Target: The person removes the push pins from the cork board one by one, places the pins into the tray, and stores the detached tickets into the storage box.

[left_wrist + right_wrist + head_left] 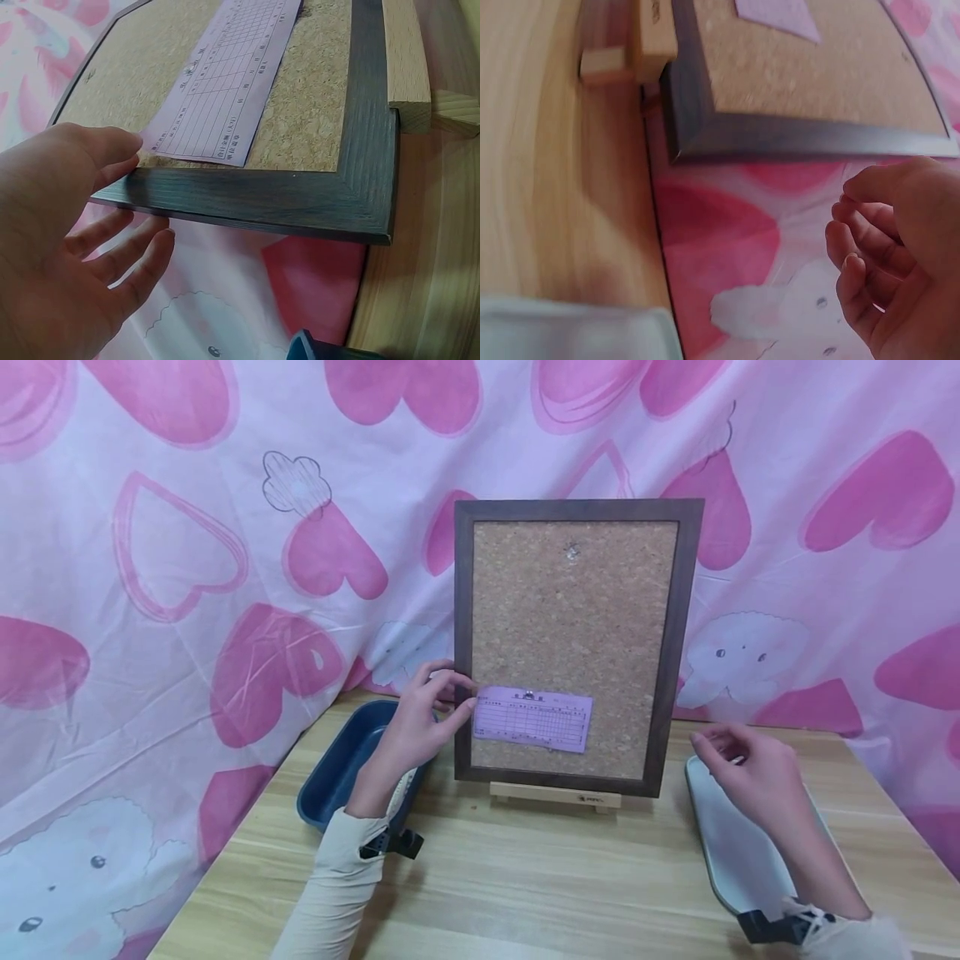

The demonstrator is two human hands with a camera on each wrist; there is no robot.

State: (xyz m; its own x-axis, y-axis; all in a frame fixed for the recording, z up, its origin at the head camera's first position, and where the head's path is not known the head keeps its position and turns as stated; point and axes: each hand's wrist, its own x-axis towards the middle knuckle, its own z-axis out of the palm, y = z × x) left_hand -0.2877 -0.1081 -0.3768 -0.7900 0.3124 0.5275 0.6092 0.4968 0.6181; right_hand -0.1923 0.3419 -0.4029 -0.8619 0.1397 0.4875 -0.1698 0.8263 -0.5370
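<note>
A purple printed slip [532, 720] lies against the lower part of a dark-framed cork board [573, 627]. A small clear pin [529, 695] sits at the slip's top edge, and another shiny pin [572, 552] is near the board's top. My left hand [422, 714] is at the board's left edge. In the left wrist view its thumb [112, 142] reaches over the frame to the slip's corner, while the other fingers spread loosely beside the frame's outer edge. To the right of the board, my right hand [753, 772] hovers with loosely bent fingers and nothing visible in them.
A wooden stand [555, 796] supports the board on the wood-grain table [525, 877]. The dark blue tray [318, 793] lies under my left forearm, the pale tray [738, 852] under my right. A pink heart-patterned cloth [247, 410] hangs behind.
</note>
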